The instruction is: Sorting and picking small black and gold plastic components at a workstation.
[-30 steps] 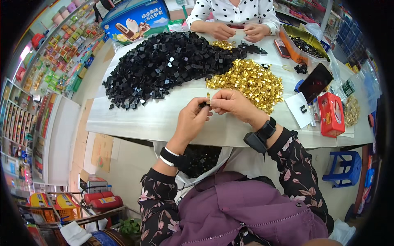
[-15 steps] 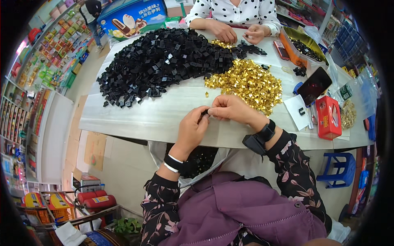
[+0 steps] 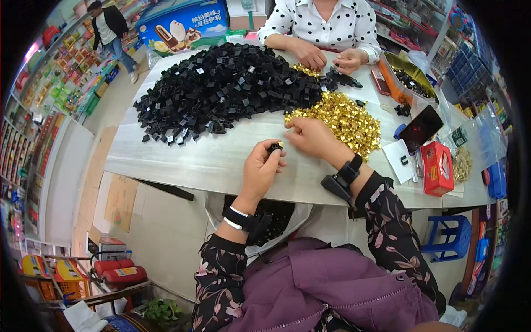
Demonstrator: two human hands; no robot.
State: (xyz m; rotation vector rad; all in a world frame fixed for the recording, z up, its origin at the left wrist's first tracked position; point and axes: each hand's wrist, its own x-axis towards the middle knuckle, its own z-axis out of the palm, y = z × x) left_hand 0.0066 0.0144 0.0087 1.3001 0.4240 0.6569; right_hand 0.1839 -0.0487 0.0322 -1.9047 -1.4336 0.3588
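Observation:
My left hand (image 3: 262, 170) pinches a small black plastic piece (image 3: 274, 147) between thumb and fingers, above the near part of the table. A tiny gold bit shows at the piece's upper right end. My right hand (image 3: 314, 138) is at the left edge of a heap of small shiny gold pieces (image 3: 354, 123). Its fingers are bent and slightly apart, with nothing visible between them. Beyond my hands, a large mound of black plastic pieces (image 3: 221, 83) covers the table's far left.
Across the table (image 3: 166, 160), a person in a dotted shirt (image 3: 332, 25) handles small pieces. To the right are an open tin (image 3: 423, 74), a dark phone (image 3: 421, 126) and a red box (image 3: 438, 169). A bag of dark pieces (image 3: 274, 221) hangs below the near edge.
My right hand has left the black piece and moved up to the gold heap's edge. My left hand still holds the piece. Someone in the background aisle has come further into view.

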